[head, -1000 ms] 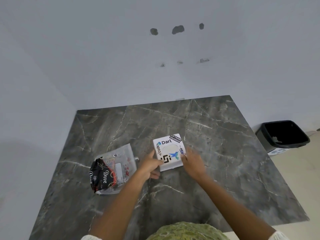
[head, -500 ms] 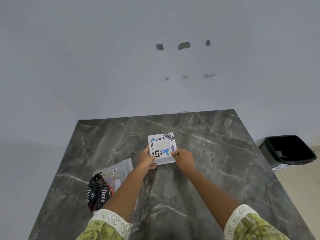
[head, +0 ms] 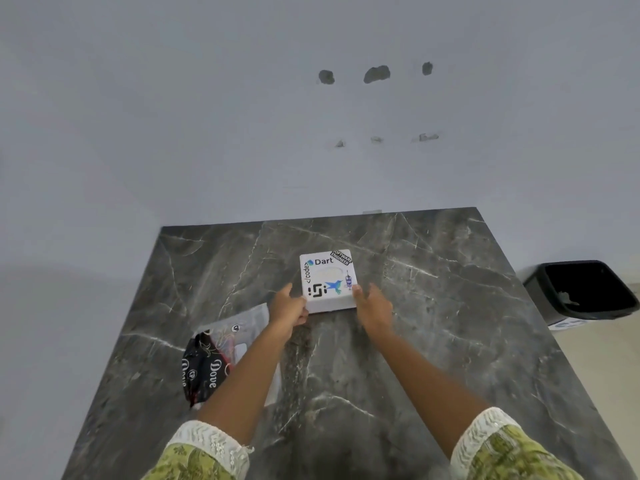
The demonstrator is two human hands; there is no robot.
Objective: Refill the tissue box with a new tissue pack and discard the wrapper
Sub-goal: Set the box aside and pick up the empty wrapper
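- Grey marble-look table [head: 433, 306] with pale veins, pushed against a plain wall; black bin [head: 581, 289] on the floor off the right edge, well apart from the hands.
- Tissue box [head: 328, 280]: white, square, flat, rounded corners, stickers on top around an oval opening. Sits on the table toward the far middle.
- Left hand [head: 287, 306] curls against the box's near-left corner, fingers closed on the side wall.
- Right hand [head: 372, 304] at the near-right corner, thumb touching the edge, fingers loose; a firm clamp can't be told.
- Wrapper [head: 221, 351]: crinkly plastic, clear part plus black "Dove" print, lying near-left, partly under the left forearm. Looks flattened; contents can't be told.
- Handling guess: box is light, rigid and smooth, so it may slide on the polished top. Best held by opposite side walls.
- Wrapper guess: limp, featherweight, slippery. Pinch or bunch it anywhere.
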